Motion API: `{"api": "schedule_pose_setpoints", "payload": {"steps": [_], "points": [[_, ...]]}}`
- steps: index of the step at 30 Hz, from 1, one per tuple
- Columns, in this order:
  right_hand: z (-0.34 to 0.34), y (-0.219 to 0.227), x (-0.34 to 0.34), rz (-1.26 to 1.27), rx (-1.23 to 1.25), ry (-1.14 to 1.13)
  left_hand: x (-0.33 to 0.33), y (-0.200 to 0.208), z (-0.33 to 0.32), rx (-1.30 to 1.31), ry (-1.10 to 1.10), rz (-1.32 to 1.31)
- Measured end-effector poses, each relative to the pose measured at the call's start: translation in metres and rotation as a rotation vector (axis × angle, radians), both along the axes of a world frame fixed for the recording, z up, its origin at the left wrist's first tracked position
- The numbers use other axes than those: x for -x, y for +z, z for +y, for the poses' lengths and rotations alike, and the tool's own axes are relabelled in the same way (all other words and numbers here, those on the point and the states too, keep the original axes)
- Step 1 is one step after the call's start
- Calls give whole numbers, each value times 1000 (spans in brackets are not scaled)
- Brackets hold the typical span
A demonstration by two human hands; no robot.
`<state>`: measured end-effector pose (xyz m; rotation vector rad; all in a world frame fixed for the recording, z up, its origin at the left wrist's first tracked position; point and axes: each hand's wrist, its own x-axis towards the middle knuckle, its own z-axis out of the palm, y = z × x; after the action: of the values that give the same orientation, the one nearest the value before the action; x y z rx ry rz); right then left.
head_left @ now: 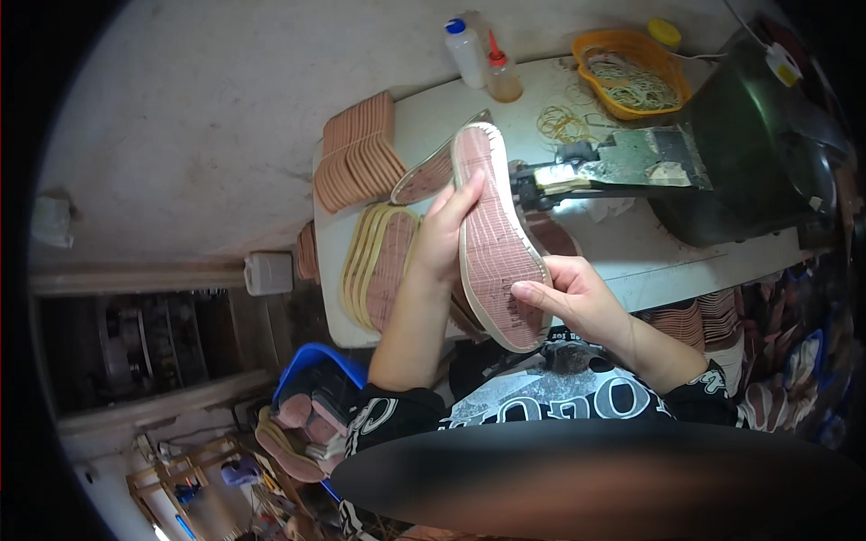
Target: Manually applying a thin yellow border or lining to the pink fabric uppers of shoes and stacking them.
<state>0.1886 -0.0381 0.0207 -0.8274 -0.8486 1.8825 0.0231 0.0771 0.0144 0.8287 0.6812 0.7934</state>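
Observation:
Between my two hands a shoe sole is held up over the table's front, its pinkish striped face toward me and a pale rim around it. My left hand grips its left edge near the upper part, thumb on the face. Lower down, my right hand pinches the right edge, with the thumb pressed on the face. Behind the held sole stands a sewing machine; part of its head is hidden. Another sole lies just left of it on the table.
The white table carries a stack of brown soles, a row of pale-rimmed soles, two squeeze bottles and an orange basket of loose bands. A blue bin with soles stands at lower left. More stacked soles are at right.

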Motion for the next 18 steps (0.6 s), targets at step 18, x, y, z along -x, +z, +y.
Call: {"api": "schedule_pose_setpoints", "payload": {"steps": [18], "points": [[-13, -61, 7, -762, -416, 68, 119, -98, -87, -820, 403, 1932]]}}
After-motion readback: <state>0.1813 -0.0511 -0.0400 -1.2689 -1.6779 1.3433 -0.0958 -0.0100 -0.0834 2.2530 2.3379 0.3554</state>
